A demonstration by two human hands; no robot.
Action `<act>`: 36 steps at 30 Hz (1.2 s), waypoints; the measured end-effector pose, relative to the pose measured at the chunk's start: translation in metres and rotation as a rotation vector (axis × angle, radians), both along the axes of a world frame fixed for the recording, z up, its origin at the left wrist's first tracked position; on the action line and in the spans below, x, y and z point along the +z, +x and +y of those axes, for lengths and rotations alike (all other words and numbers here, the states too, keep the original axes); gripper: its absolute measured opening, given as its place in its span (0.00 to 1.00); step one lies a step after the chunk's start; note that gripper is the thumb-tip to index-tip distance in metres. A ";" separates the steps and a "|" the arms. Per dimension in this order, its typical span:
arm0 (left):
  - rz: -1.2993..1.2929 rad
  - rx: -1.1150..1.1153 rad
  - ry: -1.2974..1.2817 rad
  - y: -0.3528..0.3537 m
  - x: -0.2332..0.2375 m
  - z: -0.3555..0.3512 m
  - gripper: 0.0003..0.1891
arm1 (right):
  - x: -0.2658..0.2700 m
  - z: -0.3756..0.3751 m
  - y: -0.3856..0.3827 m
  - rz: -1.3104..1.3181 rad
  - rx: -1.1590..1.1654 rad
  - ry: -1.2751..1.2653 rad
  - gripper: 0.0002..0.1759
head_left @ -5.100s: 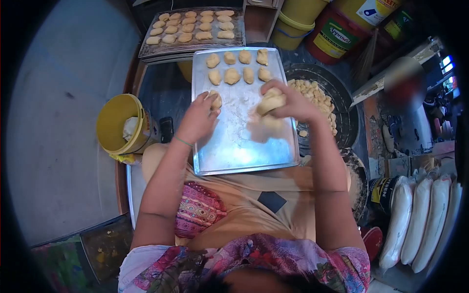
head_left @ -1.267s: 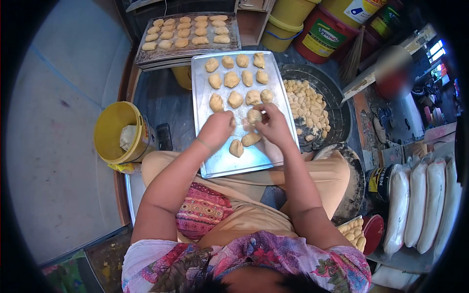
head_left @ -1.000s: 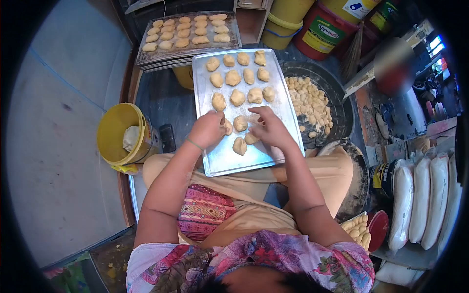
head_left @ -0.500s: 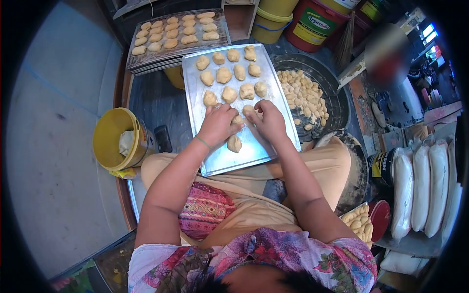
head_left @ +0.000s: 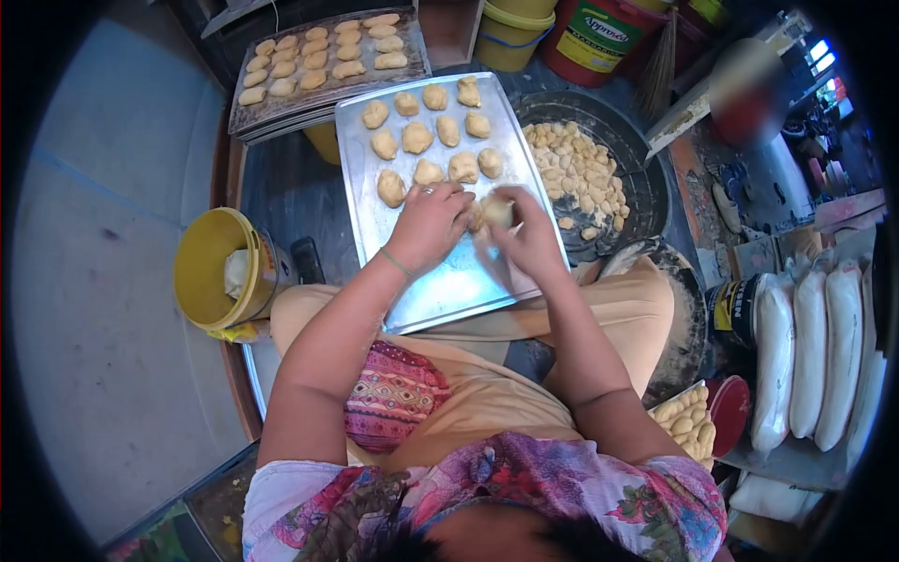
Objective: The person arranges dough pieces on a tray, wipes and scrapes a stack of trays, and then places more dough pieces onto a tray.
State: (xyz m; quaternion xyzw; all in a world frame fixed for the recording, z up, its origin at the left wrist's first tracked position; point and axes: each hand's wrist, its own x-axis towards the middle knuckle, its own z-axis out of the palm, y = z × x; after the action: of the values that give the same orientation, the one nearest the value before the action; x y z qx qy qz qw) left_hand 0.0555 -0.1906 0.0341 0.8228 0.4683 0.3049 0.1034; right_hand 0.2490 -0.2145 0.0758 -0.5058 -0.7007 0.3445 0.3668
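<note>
A metal baking tray (head_left: 412, 304) rests tilted across my lap, with rows of rounded dough pieces (head_left: 417, 137) on its far part. My right hand (head_left: 532, 242) is curled around a pale dough piece (head_left: 497, 211), its fingers partly blurred. Close beside it, my left hand (head_left: 429, 228) has bent fingers, with the tips against dough between the two hands. What lies under the left palm is hidden. Just beyond the left knuckles sits another dough piece (head_left: 428, 172).
Right of the tray, a round black basin (head_left: 646, 201) holds many small dough lumps (head_left: 581, 173). A stacked tray of shaped dough (head_left: 328, 89) stands far left. A yellow bucket (head_left: 201, 272) is at left; margarine tubs (head_left: 590, 42) stand behind. White packed bags (head_left: 810, 347) lie right.
The dough piece lying alone on the near part of the tray no longer shows there. My right hand has lifted slightly with dough in it; the left fingers have drawn in. The view shifted slightly.
</note>
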 end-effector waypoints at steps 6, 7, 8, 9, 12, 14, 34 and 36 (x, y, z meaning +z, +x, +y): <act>0.142 0.349 -0.076 -0.029 0.014 0.020 0.20 | -0.056 0.025 0.015 -0.601 -0.084 0.311 0.28; 0.147 0.392 -0.140 -0.037 0.015 0.021 0.21 | -0.060 0.024 0.014 -0.589 -0.089 0.319 0.28; 0.152 0.437 -0.208 -0.043 0.016 0.022 0.23 | -0.064 0.022 0.012 -0.578 -0.093 0.323 0.28; 0.154 0.482 -0.278 -0.051 0.015 0.022 0.25 | -0.062 0.020 0.009 -0.568 -0.094 0.326 0.28; 0.110 0.444 -0.312 -0.063 0.003 0.029 0.29 | -0.046 0.032 0.010 -0.411 -0.132 0.240 0.25; 0.071 0.438 -0.296 -0.063 0.002 0.030 0.29 | -0.051 0.059 0.017 -0.253 -0.128 0.283 0.24; -0.040 0.385 -0.237 -0.071 -0.001 0.031 0.24 | -0.064 0.103 0.007 -0.486 -0.111 0.263 0.18; 0.008 0.393 -0.144 -0.067 0.001 0.029 0.23 | -0.059 0.103 0.010 -0.494 -0.110 0.263 0.17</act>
State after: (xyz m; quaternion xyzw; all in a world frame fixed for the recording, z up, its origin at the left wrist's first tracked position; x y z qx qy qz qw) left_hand -0.0115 -0.1618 0.0354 0.7072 0.6409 0.2818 0.0984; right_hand 0.2588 -0.1117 0.0166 -0.5596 -0.7791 0.0968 0.2656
